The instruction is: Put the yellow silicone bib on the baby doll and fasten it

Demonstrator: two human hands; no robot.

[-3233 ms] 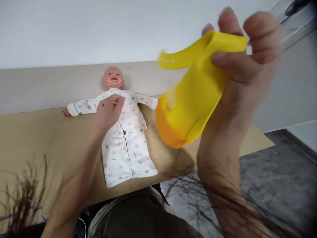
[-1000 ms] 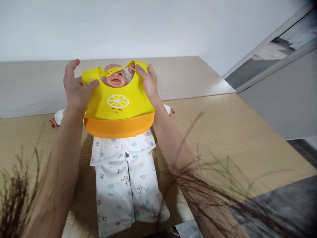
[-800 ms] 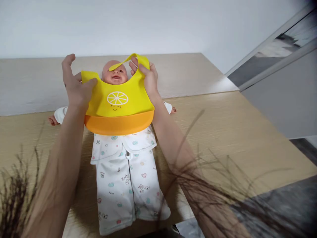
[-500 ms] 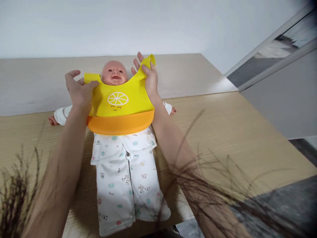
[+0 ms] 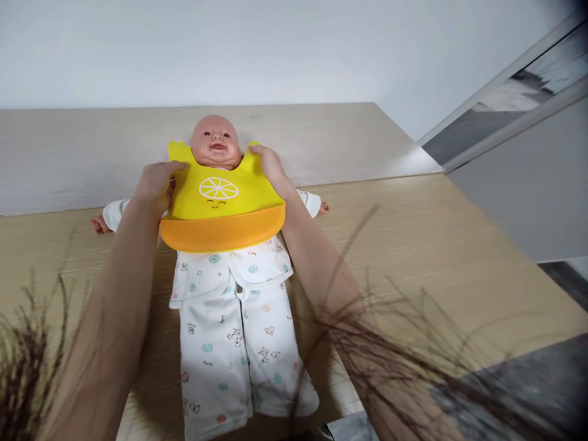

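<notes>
Two bare hands hold a yellow bib [image 5: 220,205] against the chest of a baby doll [image 5: 215,139] that lies on its back on a pale wooden table [image 5: 413,245], head toward the white wall [image 5: 275,49]. The left hand [image 5: 156,182] is closed over the bib's upper left corner, thumb on the front and fingers curled round the edge beside the doll's shoulder. The right hand [image 5: 271,165] grips the upper right corner, thumb lying along the edge next to the doll's neck; its fingers reach under and behind, out of sight. The bib lies flat under the doll's chin, with its neck cut-out fitting round the throat and its two corners rising on either side of the head. On its front is a white line drawing of a citrus slice above a small smiling face, and along its lower edge runs a deeper orange pocket. The doll wears a white suit [image 5: 239,318] printed with small coloured dots, hearts and animals; a few tiny words are among them, too small to read. Its arms are spread, the small hands resting on the table on either side. Dark strands of hair [image 5: 27,355] hang blurred across the lower corners of the view.
</notes>
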